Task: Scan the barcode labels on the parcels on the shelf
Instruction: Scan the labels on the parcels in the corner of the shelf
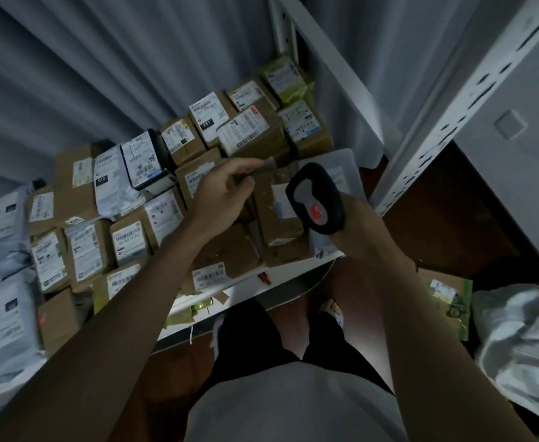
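Several cardboard parcels with white barcode labels crowd the white shelf (246, 287). My right hand (362, 231) grips a black handheld scanner (316, 197) with a grey and red trigger pad, its head held over a brown parcel (277, 212) at the shelf's right end. My left hand (226, 188) reaches over the middle of the shelf and pinches a small grey piece (269, 163) at the top edge of that parcel. The label on that parcel is partly hidden behind the scanner.
A white perforated shelf upright (446, 122) rises on the right. Grey curtain (102, 74) hangs behind the shelf. Soft grey mail bags (3, 250) lie at the left end. A green box (453, 301) and a plastic bag (523, 339) sit on the brown floor at right.
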